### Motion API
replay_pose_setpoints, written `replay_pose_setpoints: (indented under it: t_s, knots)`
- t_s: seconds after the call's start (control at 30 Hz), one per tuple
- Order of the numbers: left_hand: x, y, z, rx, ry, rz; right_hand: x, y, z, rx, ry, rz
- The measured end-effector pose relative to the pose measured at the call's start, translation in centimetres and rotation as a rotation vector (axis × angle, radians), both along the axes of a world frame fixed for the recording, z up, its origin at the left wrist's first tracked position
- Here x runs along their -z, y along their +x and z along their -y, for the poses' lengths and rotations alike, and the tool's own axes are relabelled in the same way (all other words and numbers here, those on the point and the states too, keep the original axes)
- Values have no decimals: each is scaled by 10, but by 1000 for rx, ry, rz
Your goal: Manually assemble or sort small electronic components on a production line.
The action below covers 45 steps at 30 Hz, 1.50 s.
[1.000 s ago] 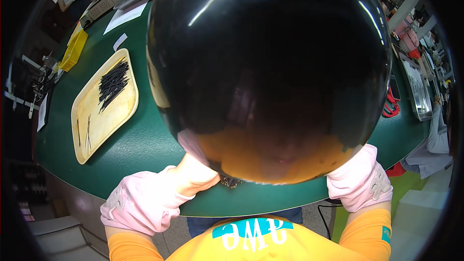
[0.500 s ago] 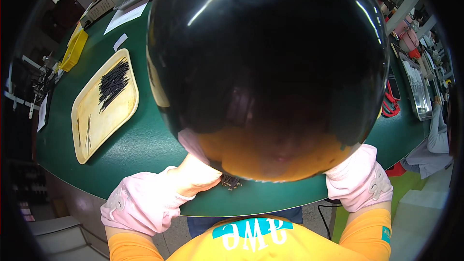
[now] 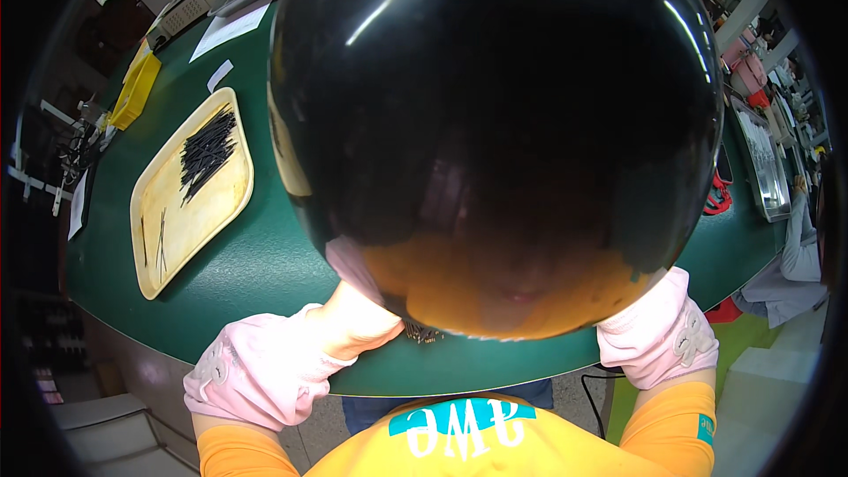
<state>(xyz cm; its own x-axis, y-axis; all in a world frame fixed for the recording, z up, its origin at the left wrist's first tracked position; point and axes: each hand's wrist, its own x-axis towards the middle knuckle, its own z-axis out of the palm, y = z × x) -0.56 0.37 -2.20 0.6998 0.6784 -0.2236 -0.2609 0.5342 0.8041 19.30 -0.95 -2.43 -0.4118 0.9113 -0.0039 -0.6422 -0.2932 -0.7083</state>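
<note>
A large glossy black dome (image 3: 495,141) fills the middle of the view and hides most of the work area. From the left, my left hand (image 3: 364,322) reaches under its lower edge; the wrist and part of the hand show, the fingers do not. Beside that hand, the tips of a bunch of thin dark pieces (image 3: 424,333) stick out on the green table (image 3: 291,287). My right hand is behind the dome, with only its pink sleeve cover (image 3: 658,331) visible. What either hand holds is hidden. A matching pink cover (image 3: 256,371) is on my left forearm.
Left of the dome lies a cream tray (image 3: 190,234) with a pile of thin black pieces (image 3: 208,155) and a few loose ones. Beyond it are a yellow bin (image 3: 135,93) and white paper (image 3: 231,31). Red-handled tool (image 3: 720,197) and metal tray (image 3: 764,163) are at right.
The dome's right side has shifted slightly right and its lower edge slightly down, covering more of the red-handled tool. My forearms have hardly moved. A person at the far left has shifted.
</note>
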Motion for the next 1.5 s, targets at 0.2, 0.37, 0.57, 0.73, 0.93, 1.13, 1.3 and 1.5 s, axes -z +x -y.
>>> replay_pose_setpoints:
  t_s: [0.2,0.37,0.57,0.73,0.93,1.13,1.3,1.5]
  knots:
    - [-21,0,7,-50,95,-177,-11,-13,0,-29,256,277]
    - [-3,5,3,69,383,-261,4,0,-1,29,81,14]
    - [2,4,3,1,736,-331,-3,-10,4,285,326,345]
    - [-19,6,-1,132,378,-401,1,-9,-1,216,282,528]
    - [-2,4,5,86,189,-147,-6,-14,4,24,247,316]
    - [29,-5,4,-28,39,44,-15,-24,6,361,389,483]
    - [45,-5,3,38,59,170,-14,2,6,441,640,711]
    - [44,-18,8,-60,52,125,-12,-3,-3,486,804,774]
